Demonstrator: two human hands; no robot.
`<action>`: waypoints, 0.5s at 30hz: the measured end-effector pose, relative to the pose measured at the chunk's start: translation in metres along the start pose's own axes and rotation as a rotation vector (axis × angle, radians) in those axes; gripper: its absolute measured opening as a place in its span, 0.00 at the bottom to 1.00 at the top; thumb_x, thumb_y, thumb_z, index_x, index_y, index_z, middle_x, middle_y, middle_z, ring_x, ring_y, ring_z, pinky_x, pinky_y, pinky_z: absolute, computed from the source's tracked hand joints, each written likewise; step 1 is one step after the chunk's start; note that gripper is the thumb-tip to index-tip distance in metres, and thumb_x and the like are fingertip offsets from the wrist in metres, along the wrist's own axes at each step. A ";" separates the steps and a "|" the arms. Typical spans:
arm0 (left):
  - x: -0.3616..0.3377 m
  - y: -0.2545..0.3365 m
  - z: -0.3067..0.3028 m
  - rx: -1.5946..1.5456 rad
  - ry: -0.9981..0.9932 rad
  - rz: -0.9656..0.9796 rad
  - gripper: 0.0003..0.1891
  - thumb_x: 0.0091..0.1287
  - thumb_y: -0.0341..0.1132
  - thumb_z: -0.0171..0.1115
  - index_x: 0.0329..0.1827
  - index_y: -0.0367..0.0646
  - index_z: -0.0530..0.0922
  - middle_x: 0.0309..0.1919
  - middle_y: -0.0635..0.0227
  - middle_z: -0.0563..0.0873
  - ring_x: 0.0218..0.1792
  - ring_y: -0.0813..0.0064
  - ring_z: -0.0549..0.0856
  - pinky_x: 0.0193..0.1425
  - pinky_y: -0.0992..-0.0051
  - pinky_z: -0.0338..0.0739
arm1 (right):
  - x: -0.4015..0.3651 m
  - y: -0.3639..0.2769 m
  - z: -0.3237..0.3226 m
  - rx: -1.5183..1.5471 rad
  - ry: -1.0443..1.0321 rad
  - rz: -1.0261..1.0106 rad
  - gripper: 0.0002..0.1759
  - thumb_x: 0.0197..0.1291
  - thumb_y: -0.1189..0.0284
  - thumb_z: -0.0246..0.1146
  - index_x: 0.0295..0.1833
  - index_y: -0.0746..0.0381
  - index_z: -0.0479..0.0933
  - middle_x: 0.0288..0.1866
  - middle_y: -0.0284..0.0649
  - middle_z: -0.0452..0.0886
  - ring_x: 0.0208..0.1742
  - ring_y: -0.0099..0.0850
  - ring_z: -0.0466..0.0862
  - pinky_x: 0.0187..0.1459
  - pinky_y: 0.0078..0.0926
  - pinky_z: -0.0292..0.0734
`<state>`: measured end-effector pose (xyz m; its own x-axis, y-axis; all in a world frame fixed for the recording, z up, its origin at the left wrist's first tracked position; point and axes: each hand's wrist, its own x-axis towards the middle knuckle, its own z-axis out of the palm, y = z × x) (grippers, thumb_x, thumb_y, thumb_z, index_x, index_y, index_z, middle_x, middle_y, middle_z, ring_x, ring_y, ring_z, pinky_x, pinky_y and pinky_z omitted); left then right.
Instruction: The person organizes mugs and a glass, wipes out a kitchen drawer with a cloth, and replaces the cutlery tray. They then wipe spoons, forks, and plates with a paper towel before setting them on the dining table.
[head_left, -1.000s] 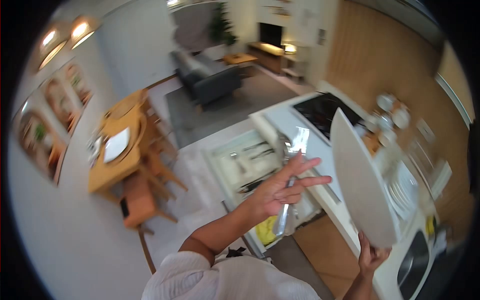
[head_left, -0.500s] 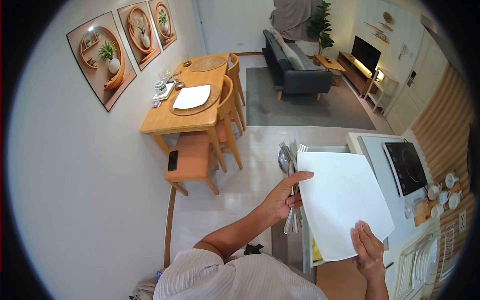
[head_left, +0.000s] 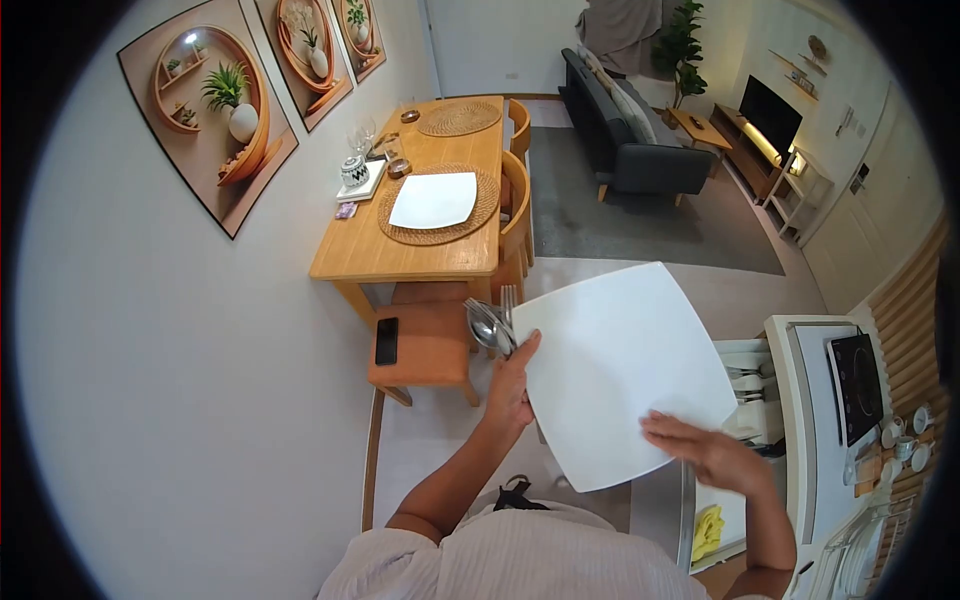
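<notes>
Plate [head_left: 615,370] now raised flatter, right hand [head_left: 705,452] fingers gripping its edge, left hand [head_left: 512,385] fingers closed around cutlery [head_left: 488,325].

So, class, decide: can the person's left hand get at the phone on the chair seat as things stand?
Probably not. The left hand is full, gripping cutlery against the white plate, and the phone lies apart from it on the chair seat.

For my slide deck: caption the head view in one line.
Left hand gripping cutlery, right hand holding a square white plate, facing a wooden dining table bearing another plate.
</notes>
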<state>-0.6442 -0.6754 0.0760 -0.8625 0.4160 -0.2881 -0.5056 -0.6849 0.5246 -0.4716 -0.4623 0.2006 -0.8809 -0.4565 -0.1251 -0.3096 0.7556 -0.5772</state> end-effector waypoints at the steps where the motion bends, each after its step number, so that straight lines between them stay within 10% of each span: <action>1: 0.008 0.005 -0.005 -0.034 0.003 0.030 0.16 0.63 0.36 0.61 0.48 0.32 0.74 0.38 0.59 0.82 0.34 0.70 0.85 0.35 0.70 0.83 | 0.012 0.015 -0.007 0.085 -0.048 0.026 0.40 0.36 0.94 0.57 0.61 0.59 0.69 0.64 0.42 0.69 0.66 0.39 0.67 0.65 0.30 0.65; 4: 0.027 0.017 -0.008 -0.028 0.060 0.097 0.18 0.63 0.38 0.62 0.49 0.33 0.73 0.38 0.60 0.82 0.35 0.69 0.84 0.37 0.70 0.83 | 0.058 0.070 -0.002 0.098 0.179 -0.036 0.37 0.37 0.95 0.56 0.58 0.60 0.71 0.60 0.41 0.73 0.63 0.38 0.71 0.62 0.28 0.68; 6: 0.047 0.018 -0.014 -0.010 0.047 0.101 0.18 0.64 0.39 0.61 0.50 0.33 0.73 0.38 0.60 0.82 0.36 0.68 0.84 0.38 0.69 0.83 | 0.104 0.085 -0.021 0.103 0.525 -0.197 0.18 0.50 0.87 0.58 0.48 0.63 0.77 0.52 0.43 0.77 0.57 0.36 0.75 0.55 0.27 0.71; 8: 0.065 0.024 -0.002 -0.031 0.061 0.192 0.18 0.65 0.39 0.59 0.49 0.33 0.73 0.38 0.60 0.82 0.35 0.69 0.84 0.37 0.70 0.83 | 0.155 0.099 -0.045 0.052 0.753 0.026 0.13 0.47 0.87 0.59 0.40 0.64 0.78 0.44 0.41 0.79 0.50 0.37 0.78 0.48 0.29 0.74; 15: 0.174 0.034 0.029 0.158 0.071 0.291 0.20 0.67 0.41 0.56 0.50 0.31 0.71 0.40 0.60 0.81 0.36 0.73 0.83 0.38 0.75 0.81 | 0.268 0.209 -0.028 -0.053 0.759 -0.237 0.13 0.43 0.87 0.58 0.36 0.64 0.78 0.42 0.41 0.77 0.47 0.37 0.77 0.48 0.29 0.74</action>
<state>-0.8107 -0.6086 0.0672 -0.9724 0.1700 -0.1600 -0.2330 -0.6652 0.7094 -0.7830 -0.4133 0.0690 -0.7870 -0.1775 0.5909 -0.5187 0.7089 -0.4779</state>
